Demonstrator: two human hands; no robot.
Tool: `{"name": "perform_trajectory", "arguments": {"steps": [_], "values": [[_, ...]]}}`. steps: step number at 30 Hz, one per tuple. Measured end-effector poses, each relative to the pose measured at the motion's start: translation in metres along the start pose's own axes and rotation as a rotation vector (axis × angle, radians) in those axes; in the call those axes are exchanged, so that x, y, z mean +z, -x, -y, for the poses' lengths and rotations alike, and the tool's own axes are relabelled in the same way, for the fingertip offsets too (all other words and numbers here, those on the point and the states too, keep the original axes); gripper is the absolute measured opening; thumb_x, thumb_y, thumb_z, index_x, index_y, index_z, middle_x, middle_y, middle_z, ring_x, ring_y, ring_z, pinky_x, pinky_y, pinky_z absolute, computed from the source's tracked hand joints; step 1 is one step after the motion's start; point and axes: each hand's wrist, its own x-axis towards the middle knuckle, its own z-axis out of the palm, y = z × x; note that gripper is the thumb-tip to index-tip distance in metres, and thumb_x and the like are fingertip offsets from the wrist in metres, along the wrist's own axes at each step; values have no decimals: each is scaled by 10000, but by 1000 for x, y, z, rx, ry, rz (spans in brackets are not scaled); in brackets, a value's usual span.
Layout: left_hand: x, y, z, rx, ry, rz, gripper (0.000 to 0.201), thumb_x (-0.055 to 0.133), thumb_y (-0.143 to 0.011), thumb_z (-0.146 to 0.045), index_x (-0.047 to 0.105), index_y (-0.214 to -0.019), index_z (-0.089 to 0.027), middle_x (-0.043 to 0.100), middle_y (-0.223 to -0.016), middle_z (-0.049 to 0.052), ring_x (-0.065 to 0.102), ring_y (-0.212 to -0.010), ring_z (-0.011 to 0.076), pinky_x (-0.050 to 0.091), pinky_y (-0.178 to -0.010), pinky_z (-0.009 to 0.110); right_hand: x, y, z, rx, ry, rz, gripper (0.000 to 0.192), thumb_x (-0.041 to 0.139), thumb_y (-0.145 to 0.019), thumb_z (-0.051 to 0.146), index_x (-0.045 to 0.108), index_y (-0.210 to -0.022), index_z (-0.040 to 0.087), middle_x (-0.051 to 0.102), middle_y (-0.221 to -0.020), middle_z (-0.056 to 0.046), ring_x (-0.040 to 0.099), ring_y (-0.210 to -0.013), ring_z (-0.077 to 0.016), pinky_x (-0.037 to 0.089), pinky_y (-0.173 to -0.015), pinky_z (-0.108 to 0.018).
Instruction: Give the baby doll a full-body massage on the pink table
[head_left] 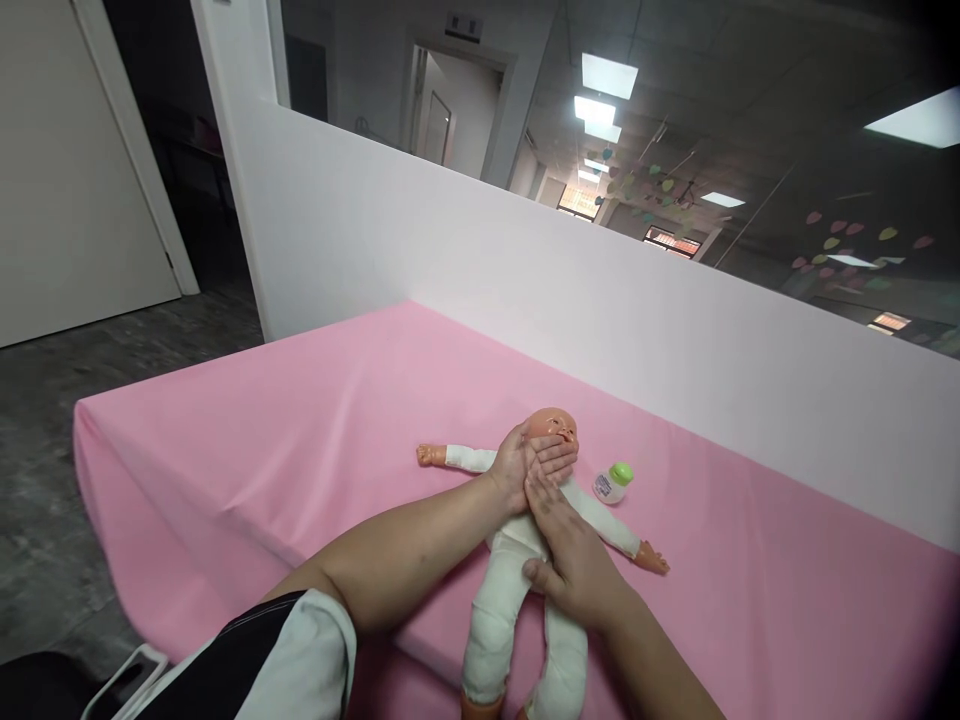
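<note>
From where I watched through the head camera, a baby doll (525, 560) lay on its back on the bench (300, 420), directly in front of both hands and touching them. Its long axis ran from near to far, tilted slightly right: the legs in white cloth came toward me and ran off the lower edge of the view, the bare head pointed away toward the far wall. Its arms spread out to left and right.

My left hand (525, 462) reached in from the near left and lay flat across the doll's chin and neck, fingers extended, not gripping. My right hand (574, 565) came in from the near right and rested open on the chest and belly, fingertips pointing far toward the left hand and touching it. The left hand sat closer to the head, the right closer to the legs. Neither hand closed around anything.

A small white bottle with a green cap (613, 482) lay on its side just right of the doll's head, near its right-side sleeve, apart from both hands.

The bench was covered in smooth pink cloth. A low white partition (600, 300) stood along its far edge, with glass above it reflecting ceiling lights. A white door (67, 160) and grey floor showed at far left.
</note>
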Motion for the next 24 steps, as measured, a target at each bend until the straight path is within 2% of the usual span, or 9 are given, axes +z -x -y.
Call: {"name": "perform_trajectory", "arguments": {"steps": [4, 7, 9, 14, 18, 24], "values": [[-6, 1, 10, -91, -34, 150, 773, 347, -1076, -659, 643, -1369, -8, 756, -1280, 302, 775, -1175, 348, 571, -1038, 465, 14, 1, 6, -9, 30, -62, 1225, 283, -939, 952, -9, -1764, 95, 115, -1823, -231, 154, -1691, -436, 232, -1343, -672], [-7, 3, 23, -165, -69, 199, 816, 330, -1065, -693, 635, -1374, -2, 747, -1302, 308, 751, -1230, 369, 524, -1105, 514, 23, 1, -2, 47, 121, -107, 1159, 269, -973, 914, -29, -1767, 124, 106, -1823, -234, 118, -1689, -472, 119, -1325, -755], [-7, 4, 29, -182, -79, 187, 824, 363, -1047, -712, 627, -1378, -6, 748, -1303, 303, 738, -1252, 379, 490, -1148, 543, 25, 1, -8, 68, 168, -122, 1088, 271, -1017, 861, -49, -1767, 141, 118, -1824, -226, 122, -1692, -461, 100, -1322, -762], [-5, 3, 24, -145, -44, 152, 829, 363, -1041, -713, 615, -1389, -5, 739, -1321, 298, 720, -1281, 366, 424, -1231, 541, 20, -3, -15, 151, 245, -119, 984, 338, -1078, 753, -44, -1769, 167, 132, -1828, -196, 144, -1700, -413, 86, -1335, -740], [-3, 3, 7, -73, -61, 116, 835, 369, -1048, -710, 642, -1371, 9, 743, -1313, 291, 733, -1248, 346, 430, -1244, 490, 15, -5, -16, 176, 209, -85, 998, 421, -1071, 738, -15, -1772, 178, 181, -1819, -191, 157, -1701, -393, 156, -1341, -715], [0, 5, -5, -17, -43, 67, 808, 382, -1057, -699, 648, -1387, -12, 740, -1333, 291, 733, -1270, 346, 522, -1159, 456, 4, -5, -10, -22, 45, -54, 972, 339, -1063, 787, 149, -1768, 146, 330, -1772, -204, 259, -1678, -378, 258, -1344, -663]]}}
